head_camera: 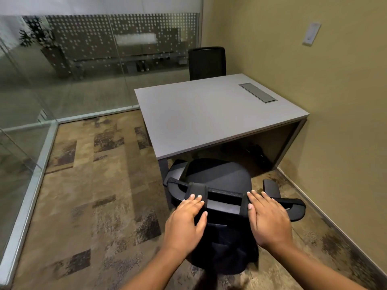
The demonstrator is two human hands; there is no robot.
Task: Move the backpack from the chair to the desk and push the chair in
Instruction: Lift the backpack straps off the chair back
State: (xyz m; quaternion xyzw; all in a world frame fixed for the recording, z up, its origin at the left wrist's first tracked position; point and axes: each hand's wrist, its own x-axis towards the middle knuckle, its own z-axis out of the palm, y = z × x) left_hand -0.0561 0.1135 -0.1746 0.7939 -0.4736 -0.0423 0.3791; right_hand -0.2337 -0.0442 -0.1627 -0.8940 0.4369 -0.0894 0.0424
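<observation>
A black office chair stands at the near edge of the grey desk, its seat partly under the top and its backrest towards me. A black backpack hangs behind the backrest, its two straps looped over the top rail. My left hand lies flat on the left strap, thumb spread to the side. My right hand lies flat beside the right strap, fingers touching it. Neither hand has closed around anything. The backpack's lower part is dark and hard to make out.
A flat grey cable hatch is set in the desk's far right. A second black chair stands behind the desk. A yellow wall runs along the right, glass partitions along the left and back. Patterned carpet lies to my left.
</observation>
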